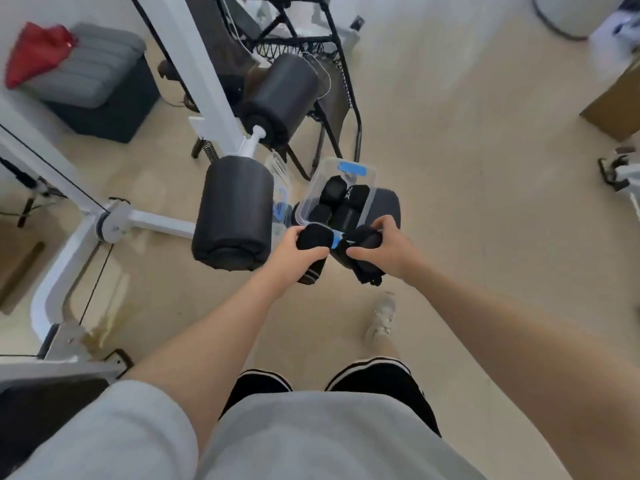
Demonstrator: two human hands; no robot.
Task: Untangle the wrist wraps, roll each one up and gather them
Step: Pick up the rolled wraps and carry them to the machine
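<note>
Both hands are clamped on black wraps: left hand point(294, 252) grips a rolled wrist wrap point(313, 239), right hand point(388, 249) holds a looser bundle point(363, 268). Both hover at the clear box point(370, 174) of finished rolls. Loose tails might snag or unroll, imo.

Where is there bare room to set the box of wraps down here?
Bare floor lies right of the clear box, toward the cardboard box. Crowded to the left: foam rollers, white machine frame, folding chair.

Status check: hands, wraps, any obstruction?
Left hand grips rolled wrap. Right hand grips another wrap. Clear box holds rolled wraps. Nothing in the way.
</note>
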